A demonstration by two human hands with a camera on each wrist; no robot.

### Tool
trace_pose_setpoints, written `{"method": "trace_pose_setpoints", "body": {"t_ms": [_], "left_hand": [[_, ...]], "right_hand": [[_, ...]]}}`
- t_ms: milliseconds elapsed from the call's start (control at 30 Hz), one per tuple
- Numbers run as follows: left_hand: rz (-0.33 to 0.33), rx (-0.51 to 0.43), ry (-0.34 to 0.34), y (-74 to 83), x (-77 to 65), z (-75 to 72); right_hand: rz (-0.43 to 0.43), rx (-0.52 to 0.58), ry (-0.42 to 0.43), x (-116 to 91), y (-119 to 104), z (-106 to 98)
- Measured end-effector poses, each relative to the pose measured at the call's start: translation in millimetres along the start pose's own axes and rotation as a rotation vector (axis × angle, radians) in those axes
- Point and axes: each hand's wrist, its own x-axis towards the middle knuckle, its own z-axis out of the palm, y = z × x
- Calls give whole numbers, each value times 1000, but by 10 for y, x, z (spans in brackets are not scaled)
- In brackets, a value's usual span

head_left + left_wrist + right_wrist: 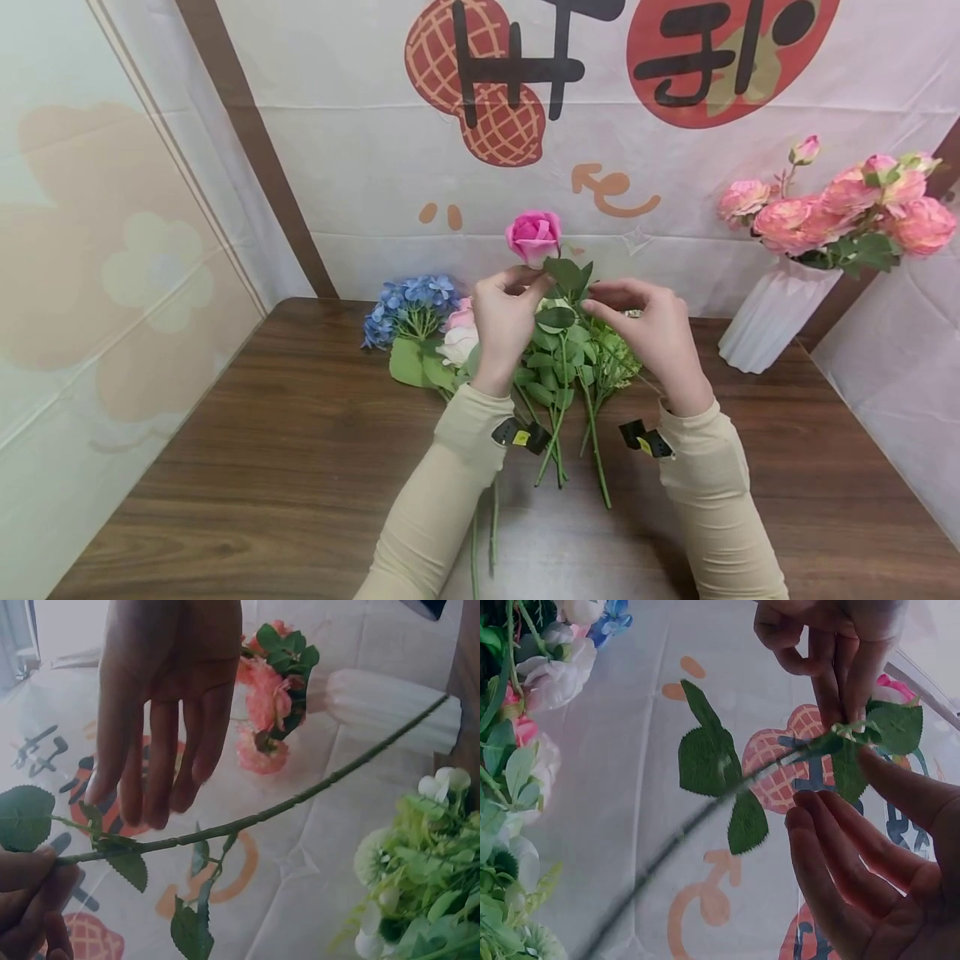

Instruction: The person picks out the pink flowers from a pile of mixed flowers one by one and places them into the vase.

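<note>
A pink rose [534, 236] with a long green stem [285, 806] is held up above the table. My left hand [507, 321] pinches its stem just below the bloom. Beside the upper leaves [567, 275] hovers my right hand [648, 329], its fingers spread and loosely bent, apart from the stem. In the right wrist view, the right thumb lies close to a leaf [896, 727]; whether it touches is unclear. Toward the left wrist camera, the stem runs in a gentle curve with several leaves along it.
Behind and below the hands, cut flowers lie on the wooden table [322, 467]: a blue hydrangea [416, 300], a white rose [459, 344] and green sprigs [618, 358]. A white vase [776, 321] of pink flowers [847, 204] stands at the back right, before a printed cloth [360, 167].
</note>
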Motion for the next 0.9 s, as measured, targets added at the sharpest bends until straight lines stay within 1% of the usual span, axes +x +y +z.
{"method": "trace_pose_setpoints", "body": {"t_ms": [167, 267, 467, 700, 900], "left_hand": [[-18, -37, 13, -1, -23, 38], [-24, -41, 27, 5, -38, 56], [-57, -67, 30, 10, -62, 95], [-59, -87, 41, -7, -73, 112], [-66, -100, 37, -13, -81, 115]], "right_hand": [[-20, 1, -37, -7, -25, 47], [-23, -14, -51, -4, -39, 72], [-3, -44, -29, 1, -30, 85], [-4, -60, -3, 10, -22, 74], [-5, -63, 2, 4, -17, 70]]}}
